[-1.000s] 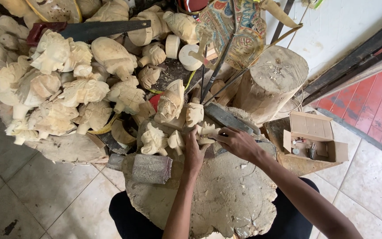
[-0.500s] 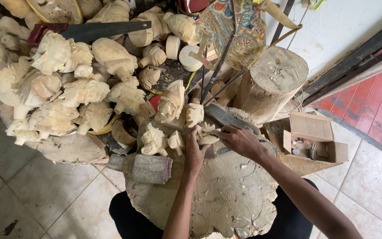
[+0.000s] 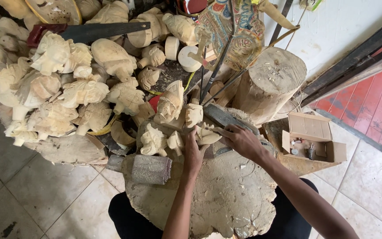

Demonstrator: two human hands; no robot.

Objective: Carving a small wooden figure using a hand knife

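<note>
Nearest, a broad flat wooden slab (image 3: 226, 203) lying across the lap, pale and chip-strewn. At its left edge, a grey block-headed mallet (image 3: 149, 169), untouched. Further up, left hand (image 3: 193, 150) wrapped closed around a small pale carved piece (image 3: 207, 134) at the slab's far edge, and right hand (image 3: 242, 140) just beside it, fingers curled shut on a carving tool (image 3: 224, 119) laid against the same piece; tool mostly hidden under the hand. Close by on the left, two small carved figures (image 3: 154, 139). To the right, an open cardboard box (image 3: 311, 135) with small items inside. Beyond the hands, an upright log stump (image 3: 268, 82). Further left, a large heap of unpainted carved heads (image 3: 67, 93). At the far edge, a red-handled saw (image 3: 85, 32) across the heap and a painted flat puppet (image 3: 235, 26) leaning against the wall.
</note>
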